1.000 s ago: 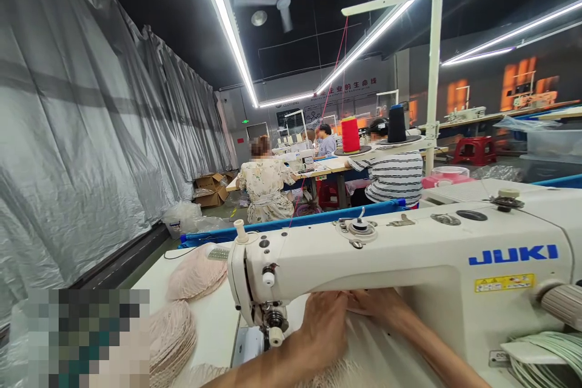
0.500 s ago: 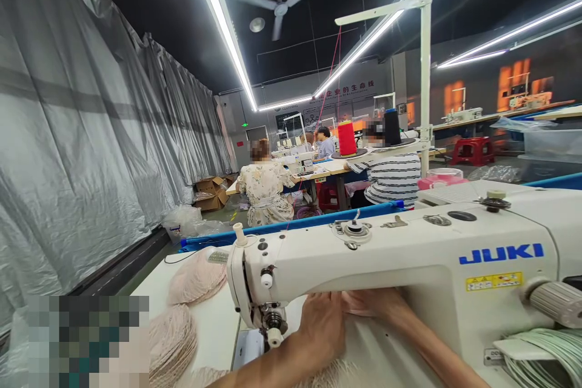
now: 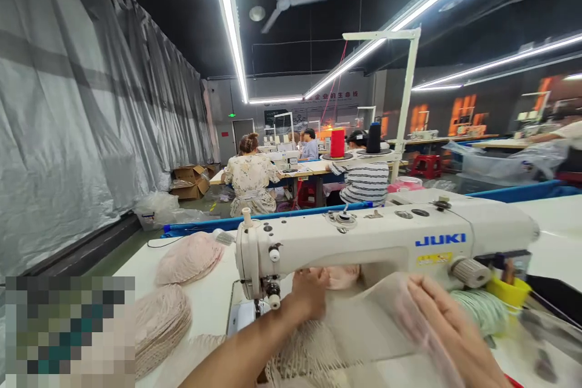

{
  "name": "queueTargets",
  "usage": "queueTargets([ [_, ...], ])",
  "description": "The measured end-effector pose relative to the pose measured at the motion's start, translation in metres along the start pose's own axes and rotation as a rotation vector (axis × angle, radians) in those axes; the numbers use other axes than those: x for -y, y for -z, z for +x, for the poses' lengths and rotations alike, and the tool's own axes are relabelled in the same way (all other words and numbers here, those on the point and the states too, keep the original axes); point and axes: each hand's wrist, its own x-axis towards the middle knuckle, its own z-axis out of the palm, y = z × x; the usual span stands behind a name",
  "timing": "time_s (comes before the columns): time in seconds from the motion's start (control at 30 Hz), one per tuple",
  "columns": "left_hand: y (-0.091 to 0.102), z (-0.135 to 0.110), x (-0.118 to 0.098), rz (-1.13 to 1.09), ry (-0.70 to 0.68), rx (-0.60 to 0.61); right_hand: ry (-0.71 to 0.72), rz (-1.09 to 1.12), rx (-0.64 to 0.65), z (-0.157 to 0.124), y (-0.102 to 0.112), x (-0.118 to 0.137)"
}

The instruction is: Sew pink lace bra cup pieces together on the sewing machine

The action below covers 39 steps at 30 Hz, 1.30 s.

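A pale, sheer fabric (image 3: pixel 370 327) with a fringe (image 3: pixel 302 354) lies across the front of the white sewing machine (image 3: pixel 336 245). My left hand (image 3: pixel 311 292), its fingers curled closed, grips the fabric beneath the machine's arm, beside a bunched pink part (image 3: pixel 343 277). On the right, my right hand (image 3: pixel 448 318) is closed on the raised edge of the same fabric, slightly blurred. The needle area (image 3: pixel 273 291) is to the left of both hands; the needle itself cannot be made out.
Stacks of pink fringed pieces (image 3: pixel 188 257) lie left of the machine. To the right are a pale green cord coil (image 3: pixel 479 315) and a yellow cup (image 3: pixel 509 291) with tools. Behind stands a thread stand (image 3: pixel 407 97) with red (image 3: pixel 337 144) and black spools; several people sit farther off.
My right hand has come out from under the machine's arm toward the right, lifting the fabric's edge. My left hand stays under the arm. The view has turned right.
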Motion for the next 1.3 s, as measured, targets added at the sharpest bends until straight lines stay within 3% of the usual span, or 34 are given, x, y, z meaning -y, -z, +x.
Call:
queueTargets([
  [0.13,0.017,-0.026,-0.033,-0.224,-0.078,0.044,-0.032,0.048,0.181,-0.005,0.027,0.05],
  [0.23,0.034,-0.063,-0.058,-0.455,-0.201,0.128,-0.018,0.045,0.381,-0.005,0.02,0.085],
  [0.3,0.045,-0.092,-0.064,-0.767,-0.279,0.248,0.001,0.036,0.444,-0.008,0.01,0.104],
  [0.4,0.061,-0.136,-0.056,-1.067,-0.098,0.341,0.002,0.046,0.545,-0.02,-0.007,0.125],
  [0.47,0.069,-0.166,-0.044,-1.101,0.046,0.277,-0.012,0.071,0.687,-0.032,-0.02,0.132],
  [0.57,0.076,-0.207,-0.026,-1.166,0.099,0.209,-0.05,0.132,0.844,-0.051,-0.045,0.136],
  [0.77,0.07,-0.267,0.002,-1.167,0.287,0.269,-0.108,0.296,0.859,-0.07,-0.1,0.133],
  [0.97,0.065,-0.291,0.019,-1.124,0.335,0.285,-0.102,0.266,0.877,-0.072,-0.126,0.125],
  [1.3,0.055,-0.292,0.021,-1.206,0.316,0.214,-0.112,0.195,0.933,-0.078,-0.13,0.11],
])
